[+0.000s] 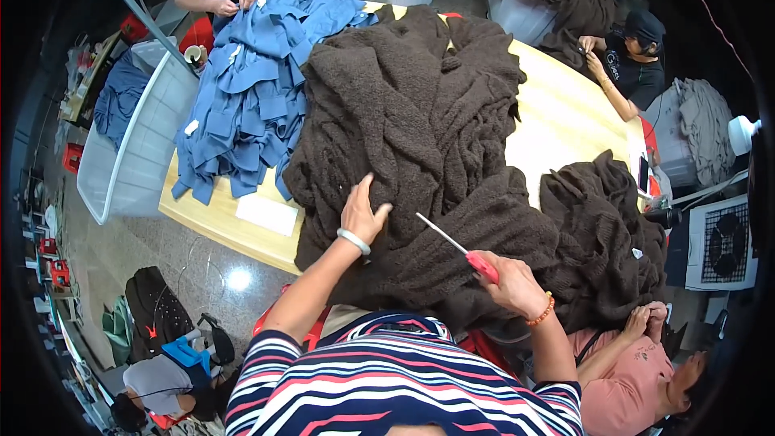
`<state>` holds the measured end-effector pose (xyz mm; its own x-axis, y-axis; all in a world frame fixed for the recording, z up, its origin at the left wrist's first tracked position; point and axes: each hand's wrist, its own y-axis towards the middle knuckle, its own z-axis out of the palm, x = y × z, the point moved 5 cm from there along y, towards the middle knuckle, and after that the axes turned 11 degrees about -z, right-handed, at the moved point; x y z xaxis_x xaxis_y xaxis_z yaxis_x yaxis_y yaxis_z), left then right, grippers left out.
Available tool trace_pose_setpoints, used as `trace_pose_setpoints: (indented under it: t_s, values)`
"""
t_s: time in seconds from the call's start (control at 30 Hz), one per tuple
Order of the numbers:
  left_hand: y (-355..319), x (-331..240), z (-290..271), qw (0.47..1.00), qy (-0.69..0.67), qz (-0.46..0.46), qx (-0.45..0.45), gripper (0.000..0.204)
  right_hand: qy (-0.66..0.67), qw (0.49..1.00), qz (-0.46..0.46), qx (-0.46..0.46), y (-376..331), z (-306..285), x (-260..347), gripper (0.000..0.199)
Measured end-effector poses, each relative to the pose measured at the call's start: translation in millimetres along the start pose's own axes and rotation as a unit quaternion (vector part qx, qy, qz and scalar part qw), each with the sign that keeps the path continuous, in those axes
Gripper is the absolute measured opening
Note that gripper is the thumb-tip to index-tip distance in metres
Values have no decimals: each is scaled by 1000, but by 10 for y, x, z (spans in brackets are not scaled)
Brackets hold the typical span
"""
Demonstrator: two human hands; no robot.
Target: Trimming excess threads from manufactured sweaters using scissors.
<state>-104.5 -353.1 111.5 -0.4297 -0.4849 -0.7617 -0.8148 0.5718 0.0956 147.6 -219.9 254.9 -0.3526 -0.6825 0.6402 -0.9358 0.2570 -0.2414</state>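
Note:
A big heap of dark brown fleecy fabric (387,105) covers the middle of the table and hangs over its near edge. My left hand (364,213) lies over the near part of this heap, its thumb and fingers spread, holding nothing. To its right, my right hand (510,284) is closed around a red-handled tool (483,266) with a long thin metal shaft. The shaft points up and left over the brown fabric, toward my left hand. Whether it is a pair of closed scissors seen edge-on or a single rod, I cannot tell.
Blue garments (250,89) are piled at the left, beside a white paper (266,215) on the wooden table (557,125). Another brown pile (601,234) lies right. Co-workers sit or stand around the table. White plastic bins (133,141) stand left and behind; a fan unit (724,242) stands right.

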Motion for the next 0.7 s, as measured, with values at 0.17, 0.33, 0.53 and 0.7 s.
trace_pose_setpoints:
  t_s: [0.17, 0.33, 0.53, 0.7]
  values:
    - [671, 75, -996, 940, -317, -64, -110, 15, 20, 998, 44, -50, 147, -94, -91, 37]
    - [689, 1401, -1601, 923, -226, -206, -232, 50, 38, 992, 98, -76, 276, -66, -320, 40]
    - [-160, 98, -907, 988, 98, 107, -52, 87, 29, 995, 72, -57, 459, 18, -249, 39]
    - [88, 574, -606, 984, -5, -81, -158, 88, 6, 999, 24, -27, 642, 91, 7, 37]
